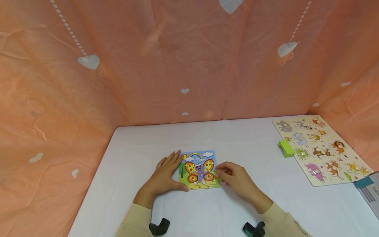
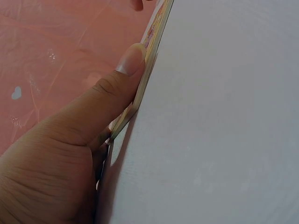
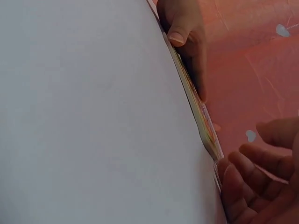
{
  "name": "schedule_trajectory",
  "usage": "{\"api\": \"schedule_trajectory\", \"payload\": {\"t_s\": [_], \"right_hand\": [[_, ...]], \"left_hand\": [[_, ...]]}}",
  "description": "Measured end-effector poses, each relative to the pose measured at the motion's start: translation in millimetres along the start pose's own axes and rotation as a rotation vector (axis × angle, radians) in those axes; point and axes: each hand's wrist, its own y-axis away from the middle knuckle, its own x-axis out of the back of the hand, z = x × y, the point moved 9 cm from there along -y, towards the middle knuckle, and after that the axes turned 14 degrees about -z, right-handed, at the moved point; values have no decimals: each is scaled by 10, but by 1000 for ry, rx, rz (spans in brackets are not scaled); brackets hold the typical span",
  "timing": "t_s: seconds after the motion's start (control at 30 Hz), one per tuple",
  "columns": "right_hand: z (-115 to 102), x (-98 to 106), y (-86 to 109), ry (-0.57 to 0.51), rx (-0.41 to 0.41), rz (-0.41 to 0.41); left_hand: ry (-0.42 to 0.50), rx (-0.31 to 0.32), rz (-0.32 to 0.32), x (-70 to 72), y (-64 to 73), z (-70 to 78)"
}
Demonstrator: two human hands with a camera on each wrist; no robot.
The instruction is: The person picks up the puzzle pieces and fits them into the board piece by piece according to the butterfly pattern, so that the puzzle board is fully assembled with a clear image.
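A small square butterfly puzzle board [image 1: 200, 169] lies flat on the white table, its picture face up with a rainbow above the butterfly. My left hand [image 1: 165, 174] rests against the board's left side, fingers fairly straight. Its thumb [image 2: 128, 63] lies on the near edge, seen edge-on in the left wrist view. At the board's right edge is my right hand [image 1: 235, 177], fingers loosely bent and fingertips at the border. In the right wrist view the right fingers [image 3: 254, 172] are bent beside the board's corner, the thumb apart from them, with nothing visible between.
At the right lies a large animal peg puzzle board [image 1: 322, 148]. A green arched block [image 1: 286, 148] sits at its left edge. A grey and teal printed item [image 1: 368, 189] is partly cut off at the far right. Orange cloth [image 1: 189, 65] hangs behind the white table [image 1: 142, 141].
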Motion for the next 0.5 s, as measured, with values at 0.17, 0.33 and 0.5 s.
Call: {"api": "schedule_trajectory", "payload": {"t_s": [0.17,0.33,0.5], "right_hand": [[-79,-18,117,193,139,-27],[-54,-188,213,442,178,-125],[-46,-249,249,518,167,-136]], "left_hand": [[-3,8,-11,-3,-23,3],[7,-20,21,4,-19,-5],[15,-20,17,5,-4,-2]]}}
